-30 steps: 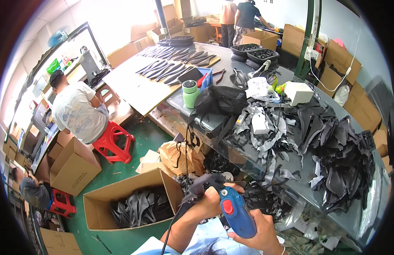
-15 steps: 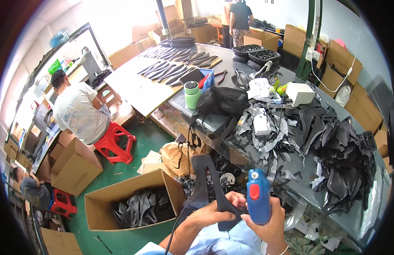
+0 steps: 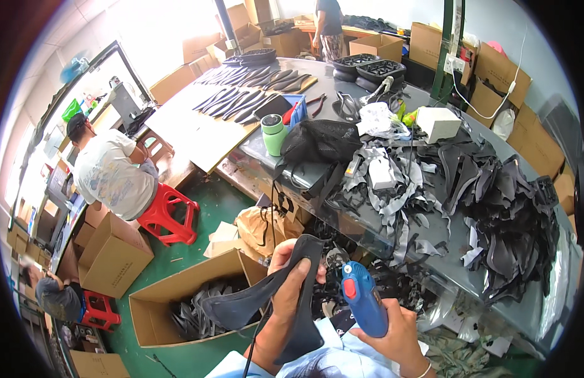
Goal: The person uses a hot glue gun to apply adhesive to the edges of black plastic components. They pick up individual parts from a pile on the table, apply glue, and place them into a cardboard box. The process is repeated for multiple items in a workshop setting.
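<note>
Two hands over the lap: dark limp sheet in one, blue tool in the other.
Far left, a seated person in a white shirt (image 3: 112, 173) on a red plastic stool (image 3: 169, 217). Right of that, an open brown cardboard box (image 3: 148, 324) with dark curved pieces (image 3: 196, 313) inside. Next, a limp black sheet with long curved lobes (image 3: 241, 302), raised before the wearer's body, one lobe overlapping the box in view. Left hand (image 3: 287, 293): grip closed on this sheet, thumb across its near face. Just right, near the sheet but apart, a rounded blue hand tool with a red button (image 3: 369, 310), tilted; right hand (image 3: 394, 329) has its grip wrapped about the lower body. Beyond, a grey glossy counter (image 3: 454, 269) bearing a tangled heap of black offcuts (image 3: 509, 230) at right.
</note>
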`<state>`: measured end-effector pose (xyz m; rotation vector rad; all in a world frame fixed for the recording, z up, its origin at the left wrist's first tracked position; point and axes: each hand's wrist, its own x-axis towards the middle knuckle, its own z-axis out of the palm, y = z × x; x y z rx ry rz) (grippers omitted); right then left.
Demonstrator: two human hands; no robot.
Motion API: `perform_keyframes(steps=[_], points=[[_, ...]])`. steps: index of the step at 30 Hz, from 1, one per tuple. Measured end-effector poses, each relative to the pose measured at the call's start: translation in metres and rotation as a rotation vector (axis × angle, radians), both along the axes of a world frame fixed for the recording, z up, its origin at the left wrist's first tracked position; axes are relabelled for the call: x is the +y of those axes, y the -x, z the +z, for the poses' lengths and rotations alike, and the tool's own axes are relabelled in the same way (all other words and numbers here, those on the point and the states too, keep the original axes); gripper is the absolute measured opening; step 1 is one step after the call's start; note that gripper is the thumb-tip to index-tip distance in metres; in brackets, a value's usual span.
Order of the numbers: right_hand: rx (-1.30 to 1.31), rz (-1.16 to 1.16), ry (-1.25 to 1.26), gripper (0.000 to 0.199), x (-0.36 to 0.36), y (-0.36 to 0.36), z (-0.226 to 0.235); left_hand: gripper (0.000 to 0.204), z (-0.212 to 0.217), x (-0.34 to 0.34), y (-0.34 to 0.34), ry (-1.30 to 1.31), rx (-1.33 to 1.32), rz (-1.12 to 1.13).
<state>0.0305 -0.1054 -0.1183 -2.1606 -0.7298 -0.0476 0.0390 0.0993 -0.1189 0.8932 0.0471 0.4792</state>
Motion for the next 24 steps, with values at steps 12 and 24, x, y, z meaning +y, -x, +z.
perform_keyframes(steps=[12,24], points=[[0.001,0.019,0.066,0.060,0.001,0.000,-0.005,0.032,0.002,0.009,0.013,-0.242,0.113,-0.145],[-0.056,0.009,0.142,0.055,-0.020,-0.009,-0.013,0.032,0.016,0.027,0.006,-0.299,0.452,-0.453]])
